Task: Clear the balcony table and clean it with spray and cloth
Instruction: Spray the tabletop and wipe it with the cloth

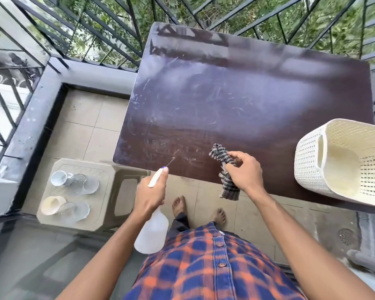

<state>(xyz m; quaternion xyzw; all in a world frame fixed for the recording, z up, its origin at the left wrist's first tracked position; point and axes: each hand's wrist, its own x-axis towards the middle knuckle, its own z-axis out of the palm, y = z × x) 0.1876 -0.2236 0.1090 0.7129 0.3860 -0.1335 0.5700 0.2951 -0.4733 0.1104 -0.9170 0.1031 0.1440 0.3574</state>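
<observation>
hands: we are gripping the spray bottle in our left hand, aiming its nozzle forward at the near edge of the table | our right hand is pinching the cloth over that edge, nearer the dusty top ahead

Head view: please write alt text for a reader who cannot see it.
A person's left hand aims a spray bottle at a dusty dark table, while the right hand holds a checked cloth over it. A white basket sits at its right edge.
</observation>
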